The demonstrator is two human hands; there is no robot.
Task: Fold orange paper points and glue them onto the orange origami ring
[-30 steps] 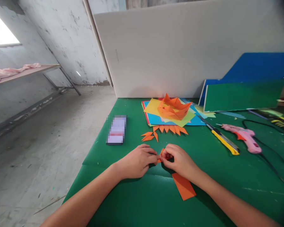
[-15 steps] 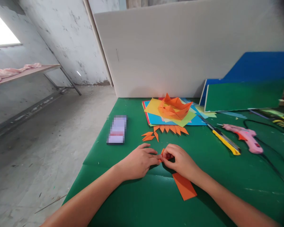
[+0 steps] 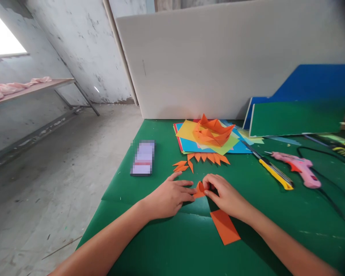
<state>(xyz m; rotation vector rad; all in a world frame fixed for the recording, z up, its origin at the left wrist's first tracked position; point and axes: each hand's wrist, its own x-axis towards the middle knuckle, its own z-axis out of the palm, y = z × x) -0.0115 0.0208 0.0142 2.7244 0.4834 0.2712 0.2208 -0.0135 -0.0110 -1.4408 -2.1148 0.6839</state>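
A small orange paper piece [image 3: 200,190] lies on the green table, curled up in the middle by a bend. My right hand [image 3: 222,192] pinches its right edge between thumb and fingers. My left hand [image 3: 169,194] rests flat with fingers spread, its fingertips pressing the left end of the piece. Below my right hand is a flat orange paper strip [image 3: 225,227]. Just beyond the hands lie several folded orange points, some in a row [image 3: 208,157] and some in a loose group [image 3: 181,166].
An orange folded paper ring [image 3: 214,134] sits on stacked coloured sheets [image 3: 186,145]. To the right are a yellow utility knife [image 3: 276,174] and a pink glue gun [image 3: 306,170] with its cord. A blurred phone [image 3: 143,158] lies left. A white board [image 3: 195,65] stands behind.
My right hand has shifted slightly right with the paper's edge, and the small orange piece now shows an open curl between my hands. The left hand stays in place.
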